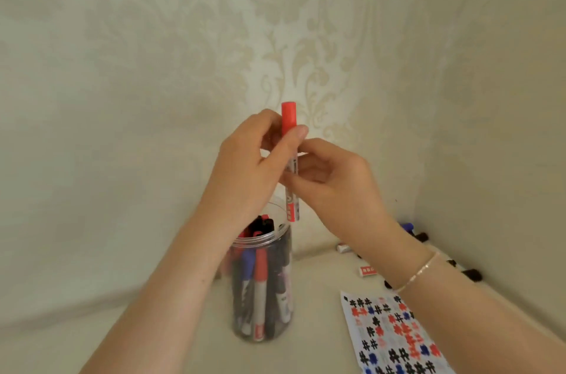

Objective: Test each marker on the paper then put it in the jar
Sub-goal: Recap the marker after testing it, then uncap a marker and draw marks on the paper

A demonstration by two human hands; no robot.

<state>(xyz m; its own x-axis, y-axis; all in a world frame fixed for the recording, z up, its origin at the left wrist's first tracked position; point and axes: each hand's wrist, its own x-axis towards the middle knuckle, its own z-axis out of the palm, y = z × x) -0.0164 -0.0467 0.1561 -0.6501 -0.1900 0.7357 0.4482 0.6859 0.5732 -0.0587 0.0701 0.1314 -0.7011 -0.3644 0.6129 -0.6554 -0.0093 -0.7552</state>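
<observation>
Jar [263, 281] stands upright at centre, mouth open. Inside it, markers [260, 278] packed upright nearly to the rim; a gap shows at the right side of the mouth.

Directly above the mouth: red-capped marker [291, 159] held upright, lower end just above the rim, with left hand [245, 165] and right hand [333, 177] around it. These block straight-down entry.

Left of jar: open surface up to the wall [122, 97].

Right of jar: paper [395, 337] flat, near; bare strip between them.

Back right corner: loose markers [419, 234] scattered, partly hidden by the right forearm.
</observation>
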